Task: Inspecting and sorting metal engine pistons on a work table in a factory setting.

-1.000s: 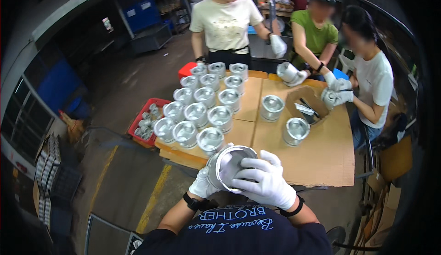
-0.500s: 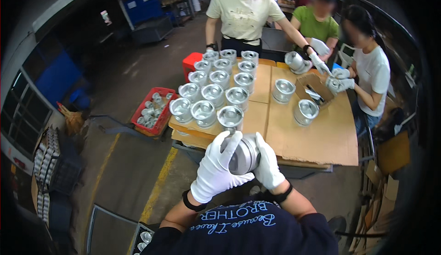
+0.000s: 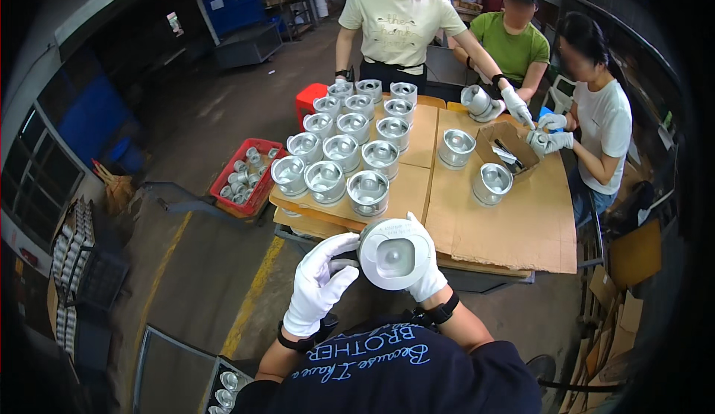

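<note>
A silver engine piston [image 3: 396, 254] is held up in front of my chest, its round crown with the shallow recess turned toward me. My right hand [image 3: 427, 269], in a white glove, grips it from the right side and behind; some of its fingers are hidden by the piston. At the piston's left edge is my gloved left hand [image 3: 322, 283], fingers bent and spread apart; whether a fingertip touches the metal I cannot tell. Just beyond, rows of similar pistons [image 3: 325, 181] stand upright on the cardboard-covered table [image 3: 477, 239].
Two pistons stand apart near a cardboard box [image 3: 508, 149] of tools. Three co-workers in gloves are around the table, one [image 3: 402, 30] pointing across it. A red crate [image 3: 247, 178] of metal parts is left of the table; a rack of pistons [image 3: 227, 392] is at lower left.
The piston has turned from its side so its crown faces me. My left hand has come off its wrap and moved left; my right hand stays on it. A co-worker's raised hand has lowered.
</note>
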Tool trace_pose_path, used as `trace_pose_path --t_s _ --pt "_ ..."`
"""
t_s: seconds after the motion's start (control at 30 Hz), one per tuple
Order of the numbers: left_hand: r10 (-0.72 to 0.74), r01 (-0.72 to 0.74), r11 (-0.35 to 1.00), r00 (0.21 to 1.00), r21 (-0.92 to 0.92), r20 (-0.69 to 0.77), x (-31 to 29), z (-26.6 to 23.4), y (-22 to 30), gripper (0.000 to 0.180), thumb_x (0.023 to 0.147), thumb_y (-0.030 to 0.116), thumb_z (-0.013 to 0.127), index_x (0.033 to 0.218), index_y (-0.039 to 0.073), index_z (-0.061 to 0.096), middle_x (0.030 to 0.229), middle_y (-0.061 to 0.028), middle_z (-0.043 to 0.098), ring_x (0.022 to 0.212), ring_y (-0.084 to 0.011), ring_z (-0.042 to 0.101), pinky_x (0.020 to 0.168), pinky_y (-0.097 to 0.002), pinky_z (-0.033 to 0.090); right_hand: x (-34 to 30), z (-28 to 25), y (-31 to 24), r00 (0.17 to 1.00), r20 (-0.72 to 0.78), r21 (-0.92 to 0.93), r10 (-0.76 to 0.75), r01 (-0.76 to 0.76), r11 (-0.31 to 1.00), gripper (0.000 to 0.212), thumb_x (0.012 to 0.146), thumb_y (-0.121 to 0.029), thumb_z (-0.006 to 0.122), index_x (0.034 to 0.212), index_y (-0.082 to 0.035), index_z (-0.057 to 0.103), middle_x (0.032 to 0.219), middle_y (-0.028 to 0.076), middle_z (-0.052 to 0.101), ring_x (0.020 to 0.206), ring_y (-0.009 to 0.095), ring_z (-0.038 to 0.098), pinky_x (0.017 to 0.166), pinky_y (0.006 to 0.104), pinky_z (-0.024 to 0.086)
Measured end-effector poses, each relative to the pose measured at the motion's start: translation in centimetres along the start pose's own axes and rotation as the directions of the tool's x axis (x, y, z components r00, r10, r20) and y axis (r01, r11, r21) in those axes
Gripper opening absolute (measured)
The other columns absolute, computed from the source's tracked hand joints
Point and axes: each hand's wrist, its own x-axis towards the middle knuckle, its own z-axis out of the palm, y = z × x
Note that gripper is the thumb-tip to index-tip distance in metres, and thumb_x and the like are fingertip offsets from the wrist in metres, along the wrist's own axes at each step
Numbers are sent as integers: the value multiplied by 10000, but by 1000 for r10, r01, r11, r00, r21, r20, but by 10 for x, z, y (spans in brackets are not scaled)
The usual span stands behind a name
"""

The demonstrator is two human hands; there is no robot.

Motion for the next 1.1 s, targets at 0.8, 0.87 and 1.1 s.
trace_pose_path --t_s 0.8,0.87,1.1 --pt "-376 249 165 910 -954 172 39 77 -60 785 939 704 344 1503 158 377 1493 -159 433 1315 -421 462 1002 -651 427 -55 64 -107 206 949 -302 -237 805 -511 423 954 -441 528 812 -67 668 788 84 670 758 272 659 673 395 490" --pt "-246 175 236 962 -956 116 41 80 -49 746 963 639 345 1501 124 383 1510 -157 419 1347 -378 444 1108 -587 355 -62 48 -102 256 772 -492 -582 821 -291 511 1041 -399 393 844 -1 646 770 135 655 686 247 646 637 359 501" --pt "-120 60 951 976 -305 -183 56 95 -23 908 792 432 755 1519 74 344 1438 -178 437 1329 -301 462 1116 -447 369 -73 41 -105 935 276 -809 -223 351 471 443 1045 -343 410 1112 28 641 928 104 701 773 165 682 677 272 525"
